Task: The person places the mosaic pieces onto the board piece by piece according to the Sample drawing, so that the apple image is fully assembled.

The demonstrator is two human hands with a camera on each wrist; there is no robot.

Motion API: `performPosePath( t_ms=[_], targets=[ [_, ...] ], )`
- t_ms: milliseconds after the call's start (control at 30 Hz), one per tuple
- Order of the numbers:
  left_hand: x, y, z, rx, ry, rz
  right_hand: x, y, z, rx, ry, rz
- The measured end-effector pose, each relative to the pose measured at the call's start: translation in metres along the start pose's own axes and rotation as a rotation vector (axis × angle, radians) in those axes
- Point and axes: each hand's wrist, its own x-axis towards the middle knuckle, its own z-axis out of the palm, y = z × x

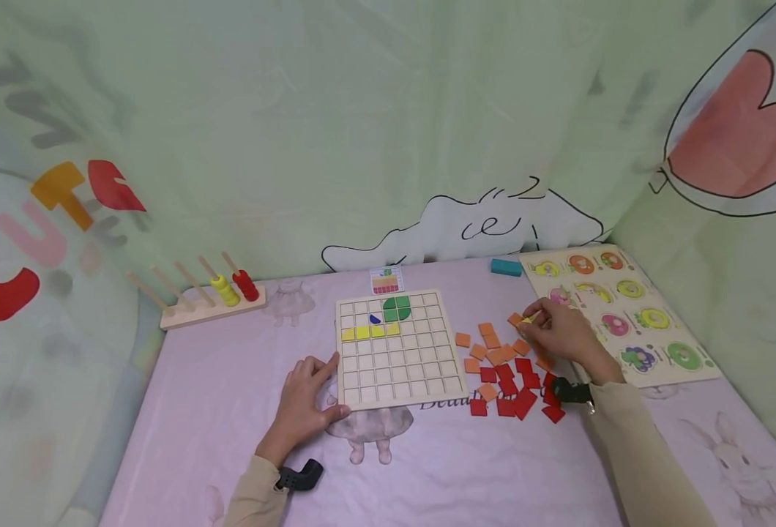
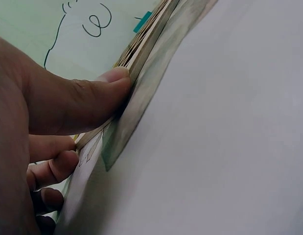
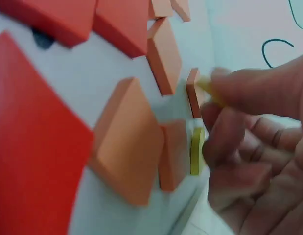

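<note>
A square wooden grid board point(image 1: 397, 351) lies on the table, holding a row of yellow pieces point(image 1: 362, 332), a green leaf shape point(image 1: 397, 309) and a small blue piece point(image 1: 375, 319). My left hand point(image 1: 304, 395) rests at its near left corner, thumb on the near edge and index finger on the left edge. The left wrist view shows that thumb point(image 2: 100, 95) pressed against the board's side. Over the scattered tiles, my right hand point(image 1: 562, 333) pinches a small yellow tile point(image 3: 211, 89) between thumb and fingertips. Below it lies another yellow piece point(image 3: 197, 152) beside orange tiles point(image 3: 127, 142).
Red tiles point(image 1: 525, 402) lie with the orange ones right of the board. A fruit puzzle board point(image 1: 612, 311) is at the right and a teal block point(image 1: 506, 267) behind. A small pattern card point(image 1: 386, 279) sits beyond the grid; a peg bead counter point(image 1: 213, 307) stands back left.
</note>
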Motion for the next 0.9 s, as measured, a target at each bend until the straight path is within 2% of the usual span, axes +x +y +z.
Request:
performPosePath(
  t_ms=[133,233,367,500,733,900],
  targets=[
    [0.0,0.0,-0.001,0.003,0.006,0.001,0.004,-0.007,0.009,0.08,0.067,-0.047],
    [-0.001,0.0,-0.001,0.004,0.007,-0.002,0.009,-0.021,0.02,0.157,0.101,-0.062],
    [0.0,0.001,-0.002,-0.003,0.004,-0.003,0.017,-0.043,0.036,0.245,0.078,-0.066],
    [0.0,0.001,-0.002,0.0,0.004,-0.001,0.024,-0.067,0.054,0.303,0.029,-0.109],
    [0.0,0.0,0.0,-0.001,-0.001,-0.014,0.035,-0.102,0.086,0.289,-0.02,-0.221],
    [0.0,0.001,0.001,-0.004,0.002,-0.005,0.042,-0.115,0.096,0.242,-0.081,-0.254]
  ],
)
